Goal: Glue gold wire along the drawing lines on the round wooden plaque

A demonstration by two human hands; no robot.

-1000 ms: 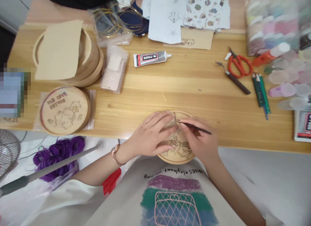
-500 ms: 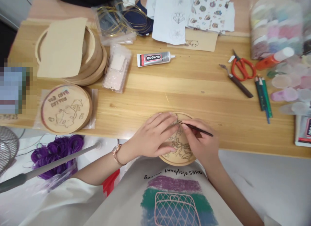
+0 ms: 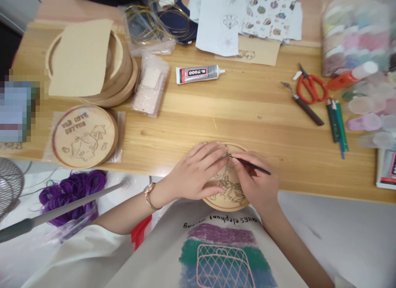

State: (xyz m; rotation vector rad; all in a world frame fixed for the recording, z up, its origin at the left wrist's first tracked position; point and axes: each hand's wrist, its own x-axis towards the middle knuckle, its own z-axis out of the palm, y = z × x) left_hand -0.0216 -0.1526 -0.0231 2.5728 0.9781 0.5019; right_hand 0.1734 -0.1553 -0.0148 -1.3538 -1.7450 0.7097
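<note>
A round wooden plaque (image 3: 230,193) with dark line drawings rests at the table's front edge, partly under my hands. My left hand (image 3: 201,170) lies flat across its left side, fingers stretched out and the thumb apart. Between the thumb and fingers of my right hand (image 3: 261,178) is a slim dark-handled tool (image 3: 255,167). Its fine tip meets the upper part of the plaque, close to my left fingertips. From here the exact shape of the tip is too small to make out.
Stacked wooden rounds (image 3: 119,90) and another drawn plaque (image 3: 85,137) stand at left. Behind my hands lies a glue tube (image 3: 199,74). To the right are red-handled scissors (image 3: 311,88), a dark-handled palette knife (image 3: 306,108), green pencils (image 3: 334,123) and small plastic cups (image 3: 361,104).
Both hands, the tool and the plaque stay almost where they were. The view has shifted very slightly, so the table's things appear a little further right.
</note>
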